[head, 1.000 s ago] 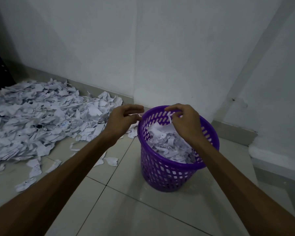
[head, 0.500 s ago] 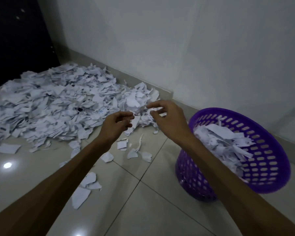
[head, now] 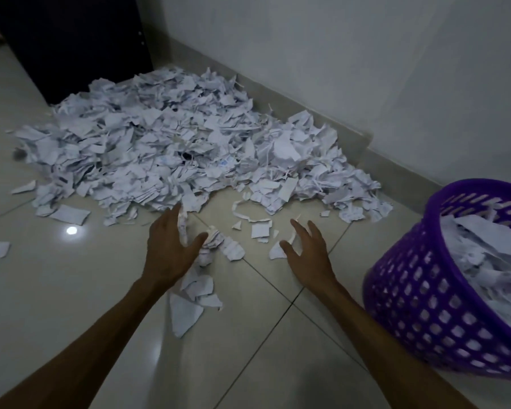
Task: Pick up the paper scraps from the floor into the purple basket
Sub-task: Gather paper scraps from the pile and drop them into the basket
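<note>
So closest to the camera you've got two bare forearms reaching out over the glossy tiled floor [head: 56, 290], both hands spread flat with fingers straight and holding nothing. Using the purple basket [head: 419, 305] as the anchor: it sits at the right edge, tipped so its mouth faces left toward the hands, and it's already partly filled with torn white paper. The right hand [head: 306, 255] hovers just left of the basket, fingers splayed wide, thumb next to a small loose scrap [head: 276, 252] on the tile. The left hand [head: 168, 252] is further left of the basket, also wide open, with its thumb at a little cluster of crumpled scraps [head: 219, 246]; can't really tell if it's touching them or just above. A few bigger torn pieces [head: 186, 315] lie right below that hand's wrist. Beyond the hands, up and left of the basket, a big pile of paper scraps [head: 174, 149] spreads across the floor right up to the wall's skirting [head: 322, 122]. Farthest from the basket, past the pile at the top left, there's a dark cabinet [head: 71, 39] standing against the white wall [head: 366, 54].
</note>
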